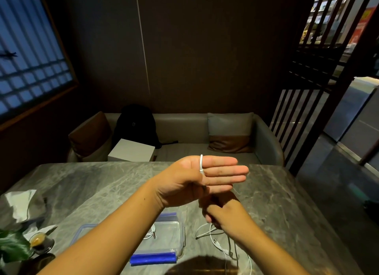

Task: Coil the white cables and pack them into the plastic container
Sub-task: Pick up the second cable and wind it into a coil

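My left hand (205, 177) is raised above the table with its fingers straight and pressed together, pointing right. One turn of white cable (201, 163) is looped over those fingers near the palm. My right hand (220, 211) sits just below the left, fingers curled round the same cable, which trails down to loose white cables (217, 242) lying on the table. The clear plastic container (180, 233) with blue clips stands under my left forearm, and a coiled white cable (151, 232) lies inside it.
A clear lid (82, 231) lies left of the container. Crumpled paper (18, 203), a small glass cup (39, 241) and a plant leaf (12, 248) sit at the table's left edge. Beyond the table is a sofa with a black backpack (135, 125) and a white box (131, 152).
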The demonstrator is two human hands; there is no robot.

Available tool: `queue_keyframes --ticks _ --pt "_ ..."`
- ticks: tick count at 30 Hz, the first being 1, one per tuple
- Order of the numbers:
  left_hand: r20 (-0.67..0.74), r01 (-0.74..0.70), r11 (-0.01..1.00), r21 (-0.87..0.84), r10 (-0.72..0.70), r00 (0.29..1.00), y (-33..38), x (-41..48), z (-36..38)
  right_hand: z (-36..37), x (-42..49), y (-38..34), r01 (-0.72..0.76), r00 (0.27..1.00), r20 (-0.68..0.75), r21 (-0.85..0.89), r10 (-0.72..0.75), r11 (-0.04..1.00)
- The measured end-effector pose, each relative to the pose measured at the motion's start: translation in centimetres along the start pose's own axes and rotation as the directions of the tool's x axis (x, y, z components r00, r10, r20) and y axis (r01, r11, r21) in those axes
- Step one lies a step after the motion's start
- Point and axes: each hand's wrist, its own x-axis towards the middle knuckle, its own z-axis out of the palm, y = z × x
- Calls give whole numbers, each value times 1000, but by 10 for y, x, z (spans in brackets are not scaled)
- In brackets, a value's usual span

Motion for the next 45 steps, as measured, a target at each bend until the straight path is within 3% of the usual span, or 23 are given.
queue_keyframes --ticks 2,9,16,21,26,36,45 --pt "-38 -4 1000 24 5 999 -4 -1 -5 1 -13 -3 26 996 79 54 -30 998" --pt "-138 48 995 89 -35 990 -16 -4 -19 -17 -38 -8 70 991 112 67 -77 995" --pt "-108 103 994 35 -98 989 -16 -6 -28 -68 -39 -34 124 974 182 49 -131 991" --pt "-121 109 993 -51 -114 986 -18 -9 -36 -110 -28 -47 193 980 58 -68 -189 979" --pt "-143 162 987 13 -159 977 -22 -14 -39 -137 -15 -55 257 964 -63 -14 -257 966" --pt "102 238 950 202 -262 960 -24 -11 -16 -125 18 -69 362 932 -20 -13 -363 932" --pt "161 305 909 283 -359 919 -26 3 1 -98 44 -100 472 863 193 24 -467 882"
